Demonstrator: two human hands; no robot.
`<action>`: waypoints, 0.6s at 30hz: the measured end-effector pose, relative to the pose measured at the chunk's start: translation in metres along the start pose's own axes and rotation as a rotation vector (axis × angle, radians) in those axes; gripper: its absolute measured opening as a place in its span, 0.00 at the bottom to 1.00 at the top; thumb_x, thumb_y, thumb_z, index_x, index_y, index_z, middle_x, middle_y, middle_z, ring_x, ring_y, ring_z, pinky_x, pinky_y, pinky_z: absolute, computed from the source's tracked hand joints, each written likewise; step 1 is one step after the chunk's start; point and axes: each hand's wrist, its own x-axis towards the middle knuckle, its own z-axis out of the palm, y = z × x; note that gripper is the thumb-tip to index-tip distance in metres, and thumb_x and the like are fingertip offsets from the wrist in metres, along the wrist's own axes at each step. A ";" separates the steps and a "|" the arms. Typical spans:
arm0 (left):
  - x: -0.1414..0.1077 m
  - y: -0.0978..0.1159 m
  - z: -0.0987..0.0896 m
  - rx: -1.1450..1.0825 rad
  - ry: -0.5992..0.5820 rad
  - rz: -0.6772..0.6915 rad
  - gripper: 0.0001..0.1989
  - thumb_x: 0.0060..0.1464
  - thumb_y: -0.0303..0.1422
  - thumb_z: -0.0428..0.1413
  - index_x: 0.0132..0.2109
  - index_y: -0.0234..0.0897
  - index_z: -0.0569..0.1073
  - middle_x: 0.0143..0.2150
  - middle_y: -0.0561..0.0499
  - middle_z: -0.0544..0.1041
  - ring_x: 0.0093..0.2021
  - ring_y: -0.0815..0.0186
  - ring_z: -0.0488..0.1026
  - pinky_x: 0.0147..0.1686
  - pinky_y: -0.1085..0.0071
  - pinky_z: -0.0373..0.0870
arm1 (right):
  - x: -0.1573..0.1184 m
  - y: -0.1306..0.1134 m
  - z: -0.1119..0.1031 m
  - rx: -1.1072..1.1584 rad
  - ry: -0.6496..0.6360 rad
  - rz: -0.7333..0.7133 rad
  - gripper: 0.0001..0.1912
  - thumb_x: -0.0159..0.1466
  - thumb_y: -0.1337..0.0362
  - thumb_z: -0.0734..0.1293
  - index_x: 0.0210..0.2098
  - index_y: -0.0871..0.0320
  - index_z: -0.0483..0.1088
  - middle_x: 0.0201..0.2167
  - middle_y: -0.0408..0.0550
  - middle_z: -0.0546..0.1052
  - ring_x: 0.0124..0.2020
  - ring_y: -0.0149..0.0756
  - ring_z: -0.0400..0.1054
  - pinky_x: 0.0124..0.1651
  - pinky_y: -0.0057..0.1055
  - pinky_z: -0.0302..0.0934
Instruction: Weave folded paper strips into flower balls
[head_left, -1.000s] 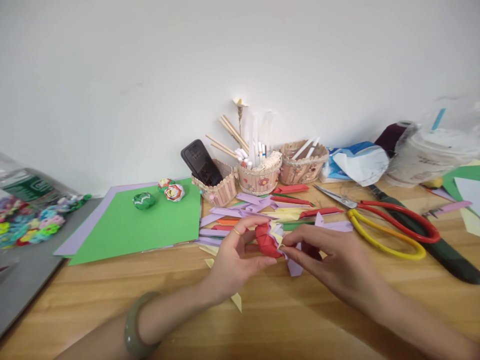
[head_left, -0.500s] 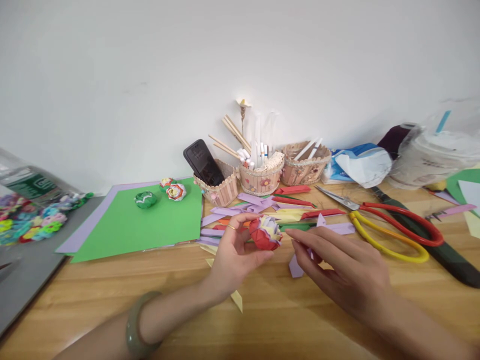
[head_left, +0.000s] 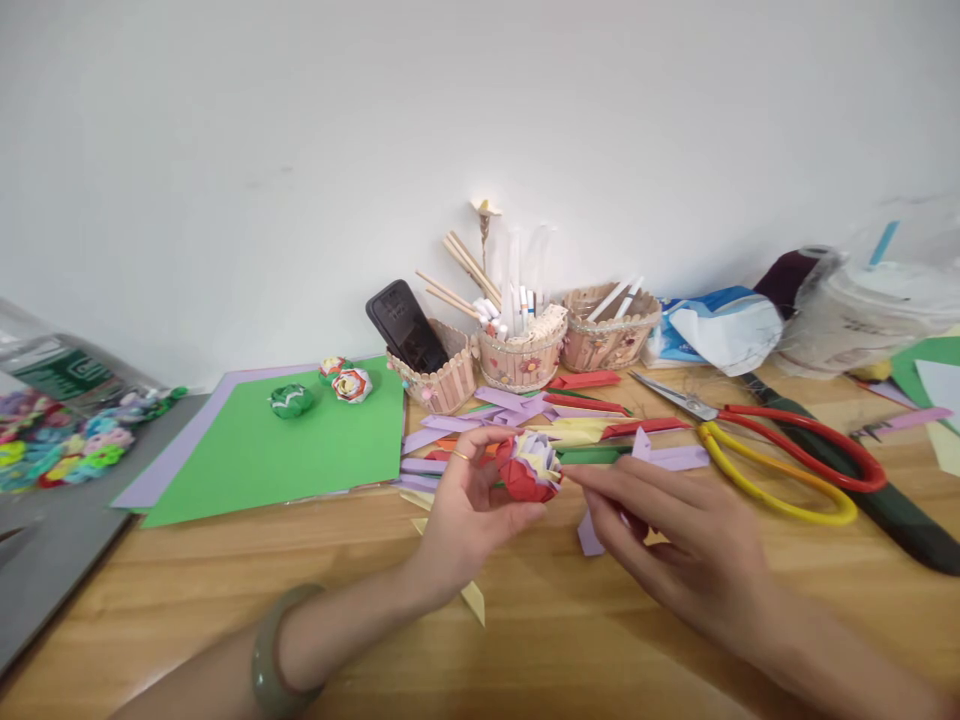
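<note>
A round folded-paper piece, red outside with white, lilac and yellow layers, is held between the thumb and fingers of my left hand. Just right of it is my right hand, its index fingertip at the piece's right edge. A lilac paper strip hangs below the curled fingers of that hand, which seem to pinch it. Behind both hands lie folded strips in lilac, red, yellow and green. A pale yellow strip rests on the wood beside my left wrist.
Green paper at left bears small paper balls. Scissors lie at right over a dark-handled tool. Along the wall stand wooden-stick baskets, a phone, a tissue pack and a bagged cup.
My right hand has moved slightly left, and its index fingertip has come up to the edge of the paper piece. My left hand keeps its hold, with the piece turned slightly.
</note>
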 end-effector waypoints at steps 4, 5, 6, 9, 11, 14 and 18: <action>0.000 0.001 0.001 0.025 0.001 0.015 0.25 0.39 0.30 0.65 0.44 0.42 0.62 0.41 0.51 0.72 0.40 0.66 0.73 0.38 0.68 0.72 | -0.001 0.000 -0.001 0.044 0.001 0.017 0.13 0.59 0.74 0.59 0.41 0.56 0.71 0.20 0.42 0.72 0.17 0.26 0.62 0.18 0.22 0.56; 0.000 0.001 0.001 0.025 -0.009 0.026 0.25 0.39 0.30 0.65 0.44 0.42 0.62 0.41 0.51 0.72 0.39 0.66 0.73 0.38 0.68 0.72 | 0.000 0.000 -0.002 0.039 0.019 0.040 0.13 0.60 0.74 0.59 0.40 0.57 0.71 0.19 0.42 0.71 0.16 0.25 0.61 0.18 0.22 0.55; 0.000 0.001 0.001 0.027 -0.016 0.037 0.24 0.40 0.29 0.65 0.44 0.42 0.63 0.42 0.51 0.72 0.39 0.66 0.73 0.38 0.68 0.72 | 0.000 0.000 -0.003 0.043 0.028 0.063 0.13 0.60 0.74 0.59 0.39 0.57 0.71 0.19 0.42 0.71 0.16 0.25 0.61 0.17 0.22 0.55; -0.002 0.001 0.002 0.059 -0.006 0.059 0.23 0.40 0.28 0.64 0.43 0.42 0.63 0.46 0.50 0.69 0.42 0.66 0.72 0.41 0.68 0.71 | 0.001 -0.001 -0.004 0.115 0.003 0.118 0.12 0.60 0.73 0.60 0.38 0.56 0.71 0.20 0.41 0.71 0.18 0.25 0.61 0.18 0.21 0.55; -0.003 0.001 0.002 0.101 -0.001 0.076 0.22 0.41 0.28 0.64 0.43 0.42 0.64 0.48 0.50 0.67 0.45 0.65 0.70 0.43 0.67 0.70 | 0.001 -0.001 -0.003 0.178 -0.040 0.160 0.12 0.60 0.72 0.60 0.38 0.55 0.72 0.20 0.41 0.71 0.19 0.26 0.62 0.19 0.21 0.56; -0.005 0.000 0.000 0.180 -0.050 0.148 0.22 0.44 0.25 0.61 0.46 0.44 0.65 0.51 0.50 0.64 0.52 0.63 0.65 0.49 0.66 0.66 | 0.000 -0.001 -0.001 0.241 -0.101 0.225 0.10 0.60 0.71 0.60 0.37 0.57 0.71 0.20 0.41 0.71 0.19 0.26 0.62 0.19 0.21 0.55; -0.007 0.001 -0.003 0.271 -0.110 0.208 0.23 0.47 0.23 0.58 0.48 0.49 0.65 0.52 0.50 0.61 0.55 0.64 0.60 0.51 0.67 0.64 | 0.002 -0.002 -0.001 0.291 -0.154 0.291 0.07 0.60 0.71 0.60 0.34 0.58 0.70 0.18 0.41 0.70 0.19 0.27 0.62 0.20 0.22 0.56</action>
